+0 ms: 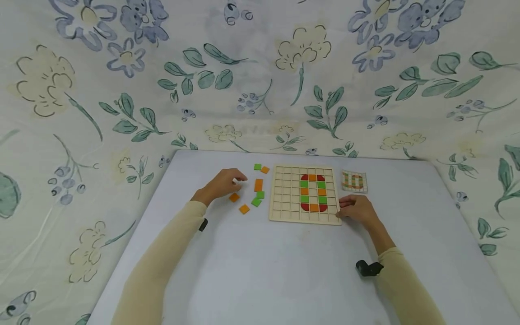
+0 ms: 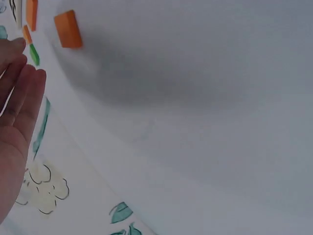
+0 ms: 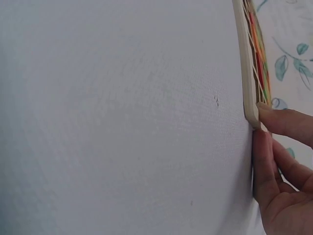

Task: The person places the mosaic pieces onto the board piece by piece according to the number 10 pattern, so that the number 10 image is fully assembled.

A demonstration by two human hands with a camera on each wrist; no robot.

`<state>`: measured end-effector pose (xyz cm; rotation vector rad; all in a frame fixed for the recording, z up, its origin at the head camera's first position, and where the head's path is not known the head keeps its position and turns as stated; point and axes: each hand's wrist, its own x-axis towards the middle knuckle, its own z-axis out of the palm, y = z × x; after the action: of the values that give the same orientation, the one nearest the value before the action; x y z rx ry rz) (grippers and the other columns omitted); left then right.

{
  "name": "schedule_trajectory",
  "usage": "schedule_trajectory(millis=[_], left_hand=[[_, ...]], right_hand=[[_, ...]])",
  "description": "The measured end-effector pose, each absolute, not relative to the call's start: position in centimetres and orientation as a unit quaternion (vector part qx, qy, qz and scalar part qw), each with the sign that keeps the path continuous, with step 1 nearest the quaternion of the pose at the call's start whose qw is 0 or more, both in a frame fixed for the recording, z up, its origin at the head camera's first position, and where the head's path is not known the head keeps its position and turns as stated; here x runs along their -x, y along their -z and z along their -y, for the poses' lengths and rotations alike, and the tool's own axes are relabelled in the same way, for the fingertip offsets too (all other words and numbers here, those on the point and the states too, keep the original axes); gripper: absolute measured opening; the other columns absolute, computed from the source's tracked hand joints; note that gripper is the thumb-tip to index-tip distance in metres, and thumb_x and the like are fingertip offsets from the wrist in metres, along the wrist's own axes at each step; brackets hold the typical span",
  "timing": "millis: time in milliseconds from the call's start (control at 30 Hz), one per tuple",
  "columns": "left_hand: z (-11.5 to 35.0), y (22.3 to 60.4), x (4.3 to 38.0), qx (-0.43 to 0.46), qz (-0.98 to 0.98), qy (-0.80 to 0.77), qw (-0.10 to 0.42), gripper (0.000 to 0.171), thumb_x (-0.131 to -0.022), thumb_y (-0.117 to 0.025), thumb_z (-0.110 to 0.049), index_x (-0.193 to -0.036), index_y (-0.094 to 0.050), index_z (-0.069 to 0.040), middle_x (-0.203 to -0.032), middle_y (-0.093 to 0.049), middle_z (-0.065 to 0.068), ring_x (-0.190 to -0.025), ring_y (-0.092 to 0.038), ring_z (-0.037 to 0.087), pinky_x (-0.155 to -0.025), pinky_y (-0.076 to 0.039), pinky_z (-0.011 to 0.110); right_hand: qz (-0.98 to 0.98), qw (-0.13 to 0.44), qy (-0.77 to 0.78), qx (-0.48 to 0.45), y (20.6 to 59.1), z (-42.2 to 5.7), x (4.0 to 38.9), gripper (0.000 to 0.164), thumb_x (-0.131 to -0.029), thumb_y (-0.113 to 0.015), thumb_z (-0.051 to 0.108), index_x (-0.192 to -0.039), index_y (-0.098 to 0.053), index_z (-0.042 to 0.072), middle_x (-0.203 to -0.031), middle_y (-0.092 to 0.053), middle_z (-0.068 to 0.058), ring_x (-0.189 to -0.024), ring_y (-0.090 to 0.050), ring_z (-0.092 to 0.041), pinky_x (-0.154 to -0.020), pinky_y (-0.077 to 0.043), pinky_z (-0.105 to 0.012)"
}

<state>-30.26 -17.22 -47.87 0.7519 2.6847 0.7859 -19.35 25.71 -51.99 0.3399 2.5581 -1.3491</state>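
A wooden grid board [image 1: 284, 194] lies on the table with red, orange and green tiles set in its squares as an upright oval ring [image 1: 322, 192]. My right hand [image 1: 359, 210] pinches the board's near right corner; in the right wrist view, the thumb [image 3: 283, 122] is on top and fingers are against the edge. Left of the board, my left hand [image 1: 221, 184] hovers beside loose tiles, its fingers loosely bent and nothing visible in them. Closest to it are an orange tile [image 1: 234, 197] just below and an orange piece [image 1: 258, 185] to the right.
More loose tiles lie left of the board, among them a green tile [image 1: 256, 202] and another orange tile [image 1: 244, 209]. A small pattern card [image 1: 354, 181] sits to the board's right. Floral cloth [image 1: 260, 90] hangs behind the white table [image 1: 284, 271].
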Motion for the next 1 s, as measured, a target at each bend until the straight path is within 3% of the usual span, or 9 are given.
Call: schedule_trajectory(millis=[300, 667, 1000], left_hand=[[19.8, 48.7, 28.3, -0.287, -0.909, -0.262, 0.15, 0.034, -0.082, -0.077, -0.006, -0.114, -0.069, -0.003, -0.109, -0.065, 0.006, -0.1, -0.059, 0.023, -0.089, -0.051, 0.038], [19.6, 49.3, 27.6, -0.3, -0.92, -0.22, 0.124, 0.022, -0.083, -0.075, -0.003, -0.105, -0.074, -0.003, -0.1, -0.064, 0.003, -0.09, -0.058, 0.019, -0.084, -0.051, 0.035], [19.5, 49.7, 27.8, -0.275, -0.926, -0.233, 0.115, 0.022, -0.08, -0.075, -0.003, -0.102, -0.074, -0.002, -0.101, -0.066, 0.006, -0.089, -0.057, 0.021, -0.084, -0.05, 0.036]], right_hand=[[-0.875, 0.114, 0.456, -0.113, 52.0, -25.7, 19.2, 0.05, -0.072, -0.082, 0.013, -0.115, -0.064, -0.003, -0.1, -0.066, -0.012, -0.089, -0.059, -0.024, -0.076, -0.047, -0.031], [-0.874, 0.111, 0.46, -0.114, 52.0, -25.6, 19.2, 0.05, -0.071, -0.083, 0.013, -0.115, -0.064, -0.003, -0.1, -0.067, -0.011, -0.089, -0.06, -0.023, -0.076, -0.047, -0.029], [-0.872, 0.11, 0.463, -0.114, 51.9, -25.7, 19.2, 0.049, -0.071, -0.083, 0.013, -0.114, -0.064, -0.002, -0.098, -0.067, -0.01, -0.088, -0.06, -0.023, -0.075, -0.047, -0.03]])
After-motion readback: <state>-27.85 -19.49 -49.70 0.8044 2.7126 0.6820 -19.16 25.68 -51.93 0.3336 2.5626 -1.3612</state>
